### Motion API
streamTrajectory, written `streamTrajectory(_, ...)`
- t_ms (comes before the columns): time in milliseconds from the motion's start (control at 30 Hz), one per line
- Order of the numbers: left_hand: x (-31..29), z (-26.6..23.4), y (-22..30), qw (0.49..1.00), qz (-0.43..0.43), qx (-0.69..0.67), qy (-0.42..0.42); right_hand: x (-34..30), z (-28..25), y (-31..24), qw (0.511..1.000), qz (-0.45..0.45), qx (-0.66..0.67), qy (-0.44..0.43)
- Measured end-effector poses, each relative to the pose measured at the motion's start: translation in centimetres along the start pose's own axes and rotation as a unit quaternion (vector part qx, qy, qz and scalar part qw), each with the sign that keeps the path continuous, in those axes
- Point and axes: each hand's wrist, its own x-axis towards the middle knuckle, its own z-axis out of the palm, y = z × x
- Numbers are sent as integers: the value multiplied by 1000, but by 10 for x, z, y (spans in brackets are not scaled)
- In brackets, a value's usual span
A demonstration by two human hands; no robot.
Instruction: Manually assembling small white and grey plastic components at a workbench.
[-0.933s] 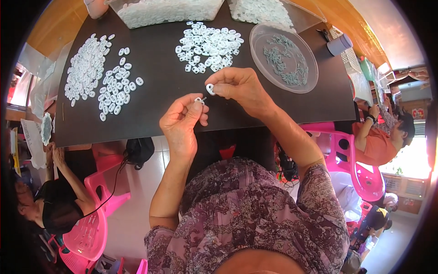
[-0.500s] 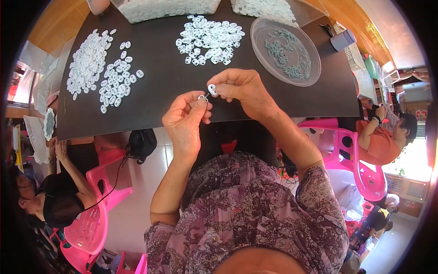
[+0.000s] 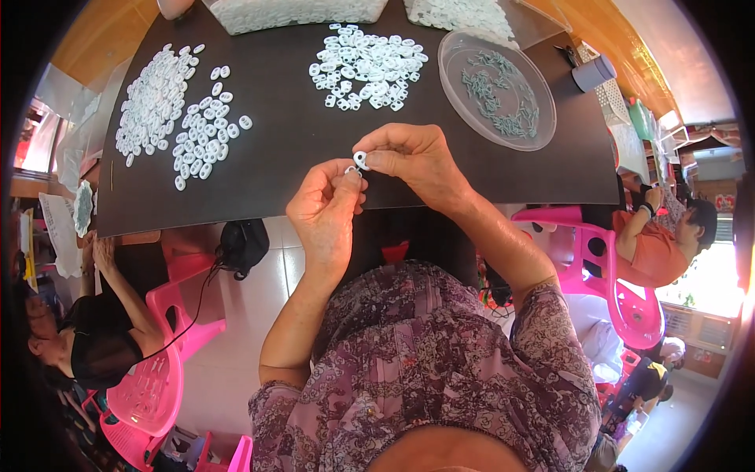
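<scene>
Between the thumb and fingers of my right hand (image 3: 425,167) is a white oval plastic piece (image 3: 361,160) with a dark hole showing. Just below it, my left hand (image 3: 324,212) pinches a smaller white plastic piece (image 3: 351,170), mostly covered by the fingertips. The two pieces meet or nearly meet; whether they are joined I cannot tell. Beyond my hands lies a loose pile of small white plastic pieces (image 3: 368,69). A round clear tray (image 3: 451,93) to the right holds many small grey-green pins (image 3: 503,94).
White oval pieces lie in a smaller group (image 3: 206,138) and a denser heap (image 3: 151,102) at the table's left. Clear bins (image 3: 299,17) of white pieces stand at the back. A grey-lidded cup (image 3: 591,73) is far right. People sit on both sides near pink chairs (image 3: 149,385).
My right hand has moved slightly left and down, bringing the white oval piece closer to the one in my left hand. The dark gap between the pieces has shrunk.
</scene>
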Motion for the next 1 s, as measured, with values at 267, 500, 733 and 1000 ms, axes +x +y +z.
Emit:
streamTrajectory(267,1,-1,-4,1000,26,11,-3,-4,6,-4,997,-28,-77,-7)
streamTrajectory(500,3,-2,-5,998,60,-21,-27,-5,8,-4,999,20,-41,5)
streamTrajectory(733,3,-1,-8,998,32,-39,-42,-12,11,2,997,-43,-68,18)
streamTrajectory(1000,2,1,-10,999,36,-38,-14,-22,16,8,992,-42,-111,51)
